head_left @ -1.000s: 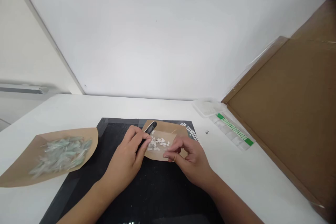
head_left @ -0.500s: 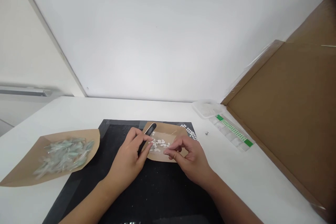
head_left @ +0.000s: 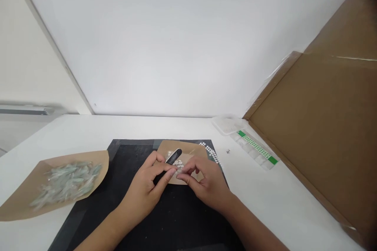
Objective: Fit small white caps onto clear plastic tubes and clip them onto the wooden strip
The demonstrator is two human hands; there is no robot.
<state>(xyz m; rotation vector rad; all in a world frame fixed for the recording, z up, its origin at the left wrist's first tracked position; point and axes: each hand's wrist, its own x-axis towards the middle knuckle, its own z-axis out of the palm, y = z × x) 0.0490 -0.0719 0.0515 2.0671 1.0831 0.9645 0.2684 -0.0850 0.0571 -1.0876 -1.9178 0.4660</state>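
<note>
My left hand point(head_left: 150, 180) is closed around a flat black stick point(head_left: 175, 156) with a rounded end and a pale edge, which points up and right. Its thumb and forefinger also meet in a pinch, close to the fingertips of my right hand point(head_left: 203, 178). The right thumb and forefinger are pressed together too; anything between them is too small to make out. Under both hands lies a brown paper tray point(head_left: 193, 148). Small white round pieces point(head_left: 178, 162) are scattered in it, partly hidden by my fingers and the stick.
Left, another brown paper tray point(head_left: 26, 188) holds a heap of pale green, clear-wrapped pieces point(head_left: 70, 178). A black mat point(head_left: 176, 219) with white dots point(head_left: 210, 151) covers the middle of the white table point(head_left: 259, 204). Right are a clear compartment box point(head_left: 253, 151), a plastic lid point(head_left: 226, 124) and cardboard point(head_left: 321, 133).
My hands have come together, their fingertips now almost touching over the tray. The black stick has shifted slightly right and lies flatter. The whole view has moved a little.
</note>
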